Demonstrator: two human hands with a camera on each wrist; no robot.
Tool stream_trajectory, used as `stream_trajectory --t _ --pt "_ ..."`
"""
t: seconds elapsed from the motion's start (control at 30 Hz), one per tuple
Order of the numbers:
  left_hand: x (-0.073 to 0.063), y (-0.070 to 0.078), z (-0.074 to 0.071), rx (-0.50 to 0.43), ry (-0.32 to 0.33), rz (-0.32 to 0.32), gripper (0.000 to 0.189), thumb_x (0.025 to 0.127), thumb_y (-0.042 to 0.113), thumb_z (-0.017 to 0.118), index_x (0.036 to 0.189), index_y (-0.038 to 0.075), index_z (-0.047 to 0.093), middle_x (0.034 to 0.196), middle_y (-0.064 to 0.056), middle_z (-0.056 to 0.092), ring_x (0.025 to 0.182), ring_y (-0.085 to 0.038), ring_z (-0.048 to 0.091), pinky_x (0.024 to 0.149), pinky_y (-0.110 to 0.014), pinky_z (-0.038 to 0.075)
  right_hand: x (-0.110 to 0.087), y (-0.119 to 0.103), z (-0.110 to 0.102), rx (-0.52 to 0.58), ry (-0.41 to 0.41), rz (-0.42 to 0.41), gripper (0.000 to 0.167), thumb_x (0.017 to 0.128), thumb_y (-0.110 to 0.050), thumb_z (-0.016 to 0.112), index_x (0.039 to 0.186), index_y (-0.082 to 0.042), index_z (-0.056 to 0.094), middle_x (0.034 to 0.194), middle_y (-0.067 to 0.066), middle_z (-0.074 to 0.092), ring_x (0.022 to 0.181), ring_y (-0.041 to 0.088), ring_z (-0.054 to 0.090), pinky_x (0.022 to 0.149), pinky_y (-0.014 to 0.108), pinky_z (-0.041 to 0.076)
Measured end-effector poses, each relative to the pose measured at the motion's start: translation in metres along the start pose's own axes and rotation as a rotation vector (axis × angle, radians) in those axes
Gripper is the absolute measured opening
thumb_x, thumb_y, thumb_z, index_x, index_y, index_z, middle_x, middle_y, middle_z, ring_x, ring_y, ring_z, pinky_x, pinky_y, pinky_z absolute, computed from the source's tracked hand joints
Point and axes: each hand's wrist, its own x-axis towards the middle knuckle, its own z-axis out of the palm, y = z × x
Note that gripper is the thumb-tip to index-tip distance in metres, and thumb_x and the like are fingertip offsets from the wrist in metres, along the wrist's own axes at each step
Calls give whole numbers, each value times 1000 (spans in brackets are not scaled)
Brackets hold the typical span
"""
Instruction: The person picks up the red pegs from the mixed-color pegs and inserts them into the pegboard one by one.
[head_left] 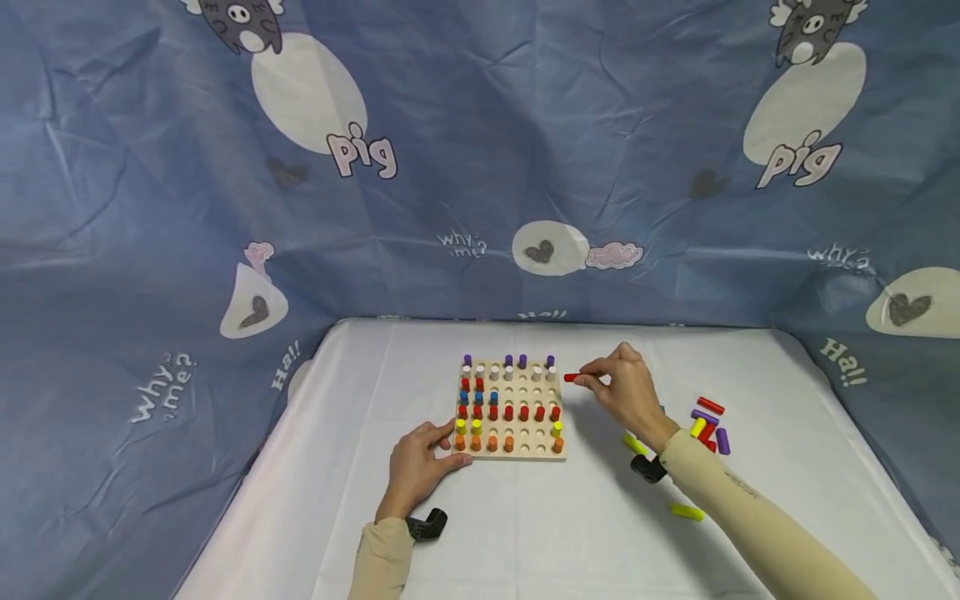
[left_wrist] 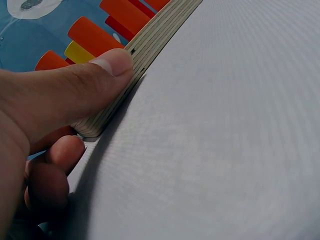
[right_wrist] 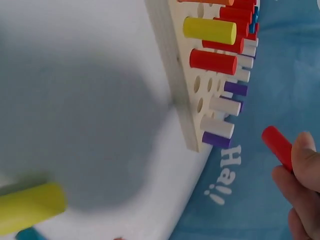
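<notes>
A wooden pegboard (head_left: 525, 454) lies on the white cloth with rows of coloured pegs standing in its holes. My left hand (head_left: 417, 467) grips its near left corner; in the left wrist view the thumb (left_wrist: 95, 75) presses the front edge beside orange pegs (left_wrist: 95, 36). Off the board's right side, my right hand (head_left: 628, 390) pinches a red peg (head_left: 572, 377) between thumb and fingertips. That peg (right_wrist: 276, 145) sticks out of the fingers in the right wrist view, apart from the board. Bare holes show among the white, purple, red, blue, yellow and orange pegs.
Loose red, purple and yellow pegs lie in a cluster right of my right forearm, among them a purple peg (head_left: 722, 441). One yellow peg (head_left: 634, 443) lies beside that wrist, another yellow peg (head_left: 687, 512) nearer the front. A blue patterned curtain (head_left: 480, 167) hangs behind.
</notes>
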Motion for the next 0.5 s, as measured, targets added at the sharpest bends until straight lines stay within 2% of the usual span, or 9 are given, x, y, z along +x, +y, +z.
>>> stream_trajectory --t 0.27,0.5 --pt "0 -4 2 18 7 4 72 71 43 98 133 17 76 78 13 57 59 -6 39 57 -24 31 11 -10 20 71 24 -13 15 76 -18 96 85 -12 86 72 -1 72 75 14 43 72 35 37" --pt "-1 -3 1 1 12 21 71 71 42 98 133 16 76 78 9 59 60 -5 38 57 -24 31 19 -20 38 78 28 -7 10 82 -15 91 87 -8 86 74 2 74 76 20 47 73 37 38"
